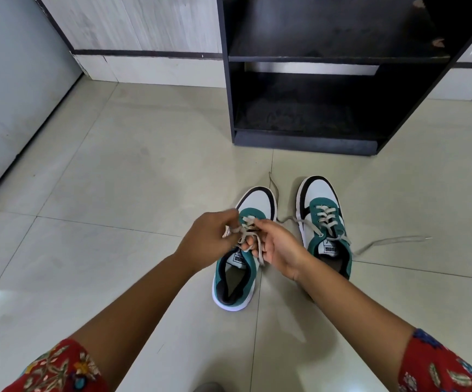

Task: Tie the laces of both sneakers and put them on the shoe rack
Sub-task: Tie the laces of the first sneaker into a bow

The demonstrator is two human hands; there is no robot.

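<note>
Two white, teal and black sneakers stand side by side on the tiled floor, toes pointing at the rack. Over the left sneaker (236, 281) my left hand (208, 239) pinches one grey lace (243, 232) and my right hand (277, 246) holds the other strand, the two crossed between my fingers. The right sneaker (324, 222) stands untouched, its loose laces (390, 240) trailing out across the floor to the right and left. The black shoe rack (311, 142) stands just beyond the shoes, its shelves bare.
A grey door panel (17, 103) runs along the left. A pale wall with a dark stripe and white skirting (155, 69) lies behind. Open tiled floor (116, 179) spreads left of the shoes.
</note>
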